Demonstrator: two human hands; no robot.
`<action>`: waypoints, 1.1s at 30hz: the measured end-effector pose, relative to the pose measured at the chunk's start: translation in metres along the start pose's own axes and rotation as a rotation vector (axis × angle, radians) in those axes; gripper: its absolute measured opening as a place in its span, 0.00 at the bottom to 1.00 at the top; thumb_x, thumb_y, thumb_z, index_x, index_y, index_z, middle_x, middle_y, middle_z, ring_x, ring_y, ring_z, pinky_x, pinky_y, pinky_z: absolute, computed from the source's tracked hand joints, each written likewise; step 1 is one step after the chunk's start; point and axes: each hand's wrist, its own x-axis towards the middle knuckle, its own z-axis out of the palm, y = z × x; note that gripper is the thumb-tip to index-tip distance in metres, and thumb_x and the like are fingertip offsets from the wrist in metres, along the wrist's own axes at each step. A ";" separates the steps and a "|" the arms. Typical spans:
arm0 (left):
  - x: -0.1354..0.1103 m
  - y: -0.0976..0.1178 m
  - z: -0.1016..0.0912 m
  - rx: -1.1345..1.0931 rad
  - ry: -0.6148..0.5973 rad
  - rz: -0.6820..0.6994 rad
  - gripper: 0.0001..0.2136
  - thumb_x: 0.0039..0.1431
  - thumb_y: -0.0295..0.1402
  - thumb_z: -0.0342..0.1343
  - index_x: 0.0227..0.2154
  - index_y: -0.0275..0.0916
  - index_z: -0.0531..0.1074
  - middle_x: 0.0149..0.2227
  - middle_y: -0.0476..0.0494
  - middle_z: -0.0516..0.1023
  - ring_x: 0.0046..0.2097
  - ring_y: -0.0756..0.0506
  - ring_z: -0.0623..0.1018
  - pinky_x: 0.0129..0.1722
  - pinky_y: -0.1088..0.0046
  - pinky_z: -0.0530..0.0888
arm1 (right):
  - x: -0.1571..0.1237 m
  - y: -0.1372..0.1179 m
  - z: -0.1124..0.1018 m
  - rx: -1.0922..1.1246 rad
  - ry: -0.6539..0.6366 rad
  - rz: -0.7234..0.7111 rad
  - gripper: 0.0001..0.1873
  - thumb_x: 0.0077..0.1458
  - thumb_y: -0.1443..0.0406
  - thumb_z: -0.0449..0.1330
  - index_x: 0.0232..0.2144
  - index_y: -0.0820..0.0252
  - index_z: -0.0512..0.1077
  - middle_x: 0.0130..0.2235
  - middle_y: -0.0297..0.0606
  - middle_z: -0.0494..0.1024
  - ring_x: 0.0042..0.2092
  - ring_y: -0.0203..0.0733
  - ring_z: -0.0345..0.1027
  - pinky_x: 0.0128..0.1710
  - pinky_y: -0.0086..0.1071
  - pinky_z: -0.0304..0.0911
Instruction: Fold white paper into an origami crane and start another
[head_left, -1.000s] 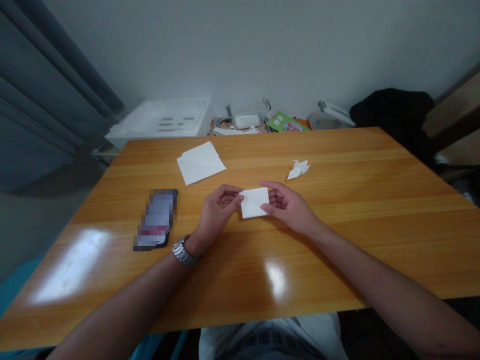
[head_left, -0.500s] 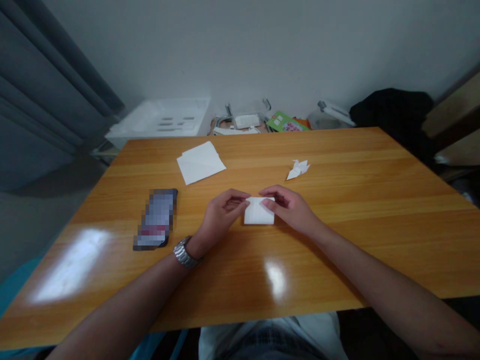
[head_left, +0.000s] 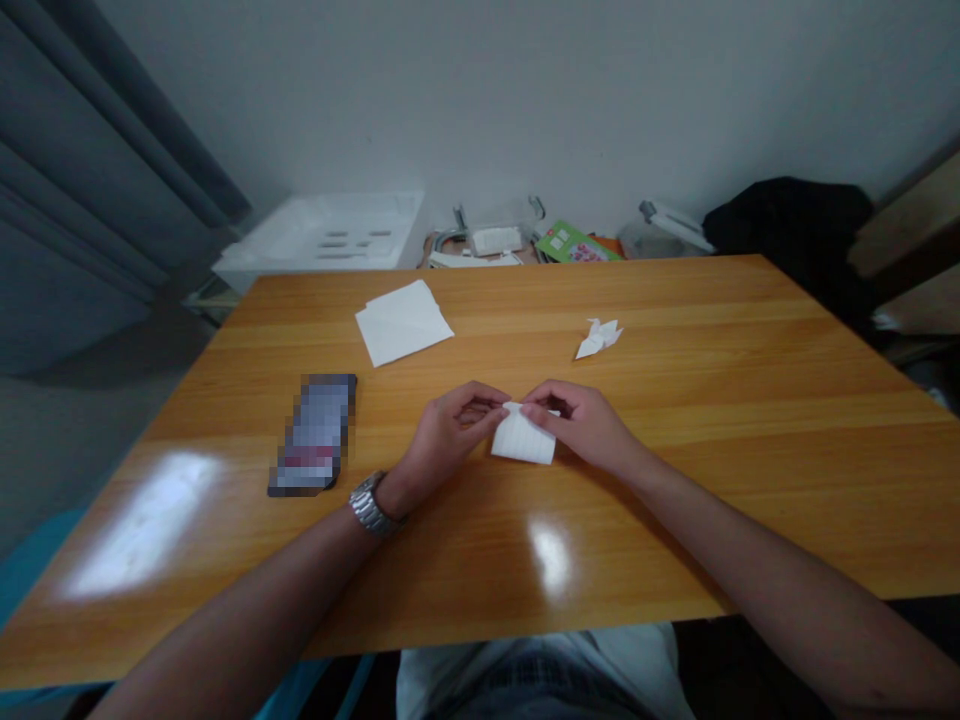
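A small folded piece of white paper is between my hands at the middle of the wooden table. My left hand pinches its far left corner between thumb and fingers. With thumb on top and fingers curled behind, my right hand grips the far right part. The two sets of fingertips nearly meet at the paper's far edge, and they hide that edge in part. Beyond my right hand lies a folded white paper bird. Farther left, flat white paper sheets overlap on the table.
A phone with a blurred screen lies left of my left forearm. Behind the table's far edge stand a white foam tray, a green booklet and a clear plastic box. Something black is heaped at the back right.
The folded paper has turned slightly and come a little nearer to me. Both hands have drawn closer together at its far edge, the left one shifting right.
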 end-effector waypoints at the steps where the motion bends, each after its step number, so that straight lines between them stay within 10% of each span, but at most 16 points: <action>1: 0.000 0.000 0.000 -0.003 -0.003 -0.003 0.12 0.60 0.41 0.64 0.41 0.37 0.78 0.39 0.41 0.84 0.40 0.45 0.84 0.43 0.70 0.82 | 0.000 0.000 0.000 0.000 -0.002 -0.001 0.10 0.61 0.57 0.63 0.35 0.58 0.78 0.35 0.37 0.81 0.36 0.41 0.72 0.36 0.33 0.65; 33: 0.001 0.002 -0.003 0.106 -0.067 0.002 0.09 0.61 0.39 0.64 0.34 0.37 0.78 0.33 0.45 0.83 0.34 0.48 0.81 0.33 0.76 0.77 | -0.003 0.000 0.009 0.064 0.044 -0.047 0.09 0.60 0.57 0.64 0.36 0.57 0.76 0.35 0.36 0.80 0.36 0.40 0.73 0.37 0.32 0.66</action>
